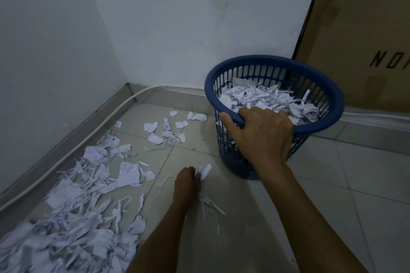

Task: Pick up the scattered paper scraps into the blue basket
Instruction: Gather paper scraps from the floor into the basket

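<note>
Nearest us, at the floor's near-left edge, we see the thick heap of paper scraps [66, 228], strips & torn bits piled along the left wall's skirting w/ a white cable [73, 150] running beside it. Our left hand [187, 180] is low over the tiled floor [332, 184] near its middle, fingers curled & pinching a small white wad of scraps [204, 170]; a few thin strips [210, 203] lie on the tiles just beside the wrist. Further on, our right hand [259, 133] grips the near rim of the blue basket [332, 115]: thumb outside the rim, fingers curled over it & into the basket. The basket looks tilted toward us, its base on the floor to the right of centre, not far from the back wall. Inside it sits a layer of shredded paper [264, 97], touching the far wall of the basket & reaching under our fingers. Left of the basket, towards the far-left corner of the floor, looser torn pieces [164, 131] lie scattered, apart from each other. Behind the basket, at the far-right, a brown cardboard box [366, 40] leans against the wall w/ dark letters partly cut off by the frame edge
</note>
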`<state>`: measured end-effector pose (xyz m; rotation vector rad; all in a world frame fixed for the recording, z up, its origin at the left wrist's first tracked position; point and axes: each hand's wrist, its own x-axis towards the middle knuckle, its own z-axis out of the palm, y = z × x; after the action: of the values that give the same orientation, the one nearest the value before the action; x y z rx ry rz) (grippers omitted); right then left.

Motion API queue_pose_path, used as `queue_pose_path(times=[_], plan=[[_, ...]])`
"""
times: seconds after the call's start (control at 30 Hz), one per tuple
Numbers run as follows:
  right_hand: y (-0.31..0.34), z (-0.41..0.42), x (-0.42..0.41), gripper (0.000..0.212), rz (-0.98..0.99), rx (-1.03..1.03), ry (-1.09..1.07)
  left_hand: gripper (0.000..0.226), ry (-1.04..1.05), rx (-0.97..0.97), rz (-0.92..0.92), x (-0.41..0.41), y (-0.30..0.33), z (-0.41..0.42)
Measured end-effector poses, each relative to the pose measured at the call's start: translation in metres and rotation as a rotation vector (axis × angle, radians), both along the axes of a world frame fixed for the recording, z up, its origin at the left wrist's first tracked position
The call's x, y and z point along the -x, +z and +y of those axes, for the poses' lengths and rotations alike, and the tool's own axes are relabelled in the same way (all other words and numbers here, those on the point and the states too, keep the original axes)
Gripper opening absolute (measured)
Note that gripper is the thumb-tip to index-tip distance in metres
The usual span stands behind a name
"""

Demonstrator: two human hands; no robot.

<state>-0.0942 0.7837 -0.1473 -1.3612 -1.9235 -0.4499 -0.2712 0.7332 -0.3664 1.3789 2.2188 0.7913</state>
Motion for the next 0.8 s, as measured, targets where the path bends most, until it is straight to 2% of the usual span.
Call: queue_pose_path(times=[0.13,0.33,0.47,0.6,0.7,0.8], plan=[[0.009,-0.002,-0.007,0.057,-0.042,0.103,0.024,0.025,0.030,-0.080,-0.020,0.019,0.032,-0.010],[0.021,-0.009,-0.020,0.062,-0.075,0.236,0.117,0.028,0.102,-0.274,0.011,0.050,0.119,-0.009],[0.023,-0.016,-0.021,0.064,-0.091,0.241,0.143,0.029,0.110,-0.474,0.005,0.060,0.200,0.005],[0.022,-0.026,-0.020,0.065,-0.129,0.219,0.190,0.029,0.067,-0.574,0.071,0.053,0.267,0.023],[0.021,-0.034,-0.015,0.066,-0.112,0.195,0.230,0.026,-0.062,-0.501,0.192,0.040,0.291,0.034],[0.020,-0.044,-0.004,0.063,-0.128,0.170,0.259,0.024,-0.201,-0.291,0.347,0.023,0.293,0.037]])
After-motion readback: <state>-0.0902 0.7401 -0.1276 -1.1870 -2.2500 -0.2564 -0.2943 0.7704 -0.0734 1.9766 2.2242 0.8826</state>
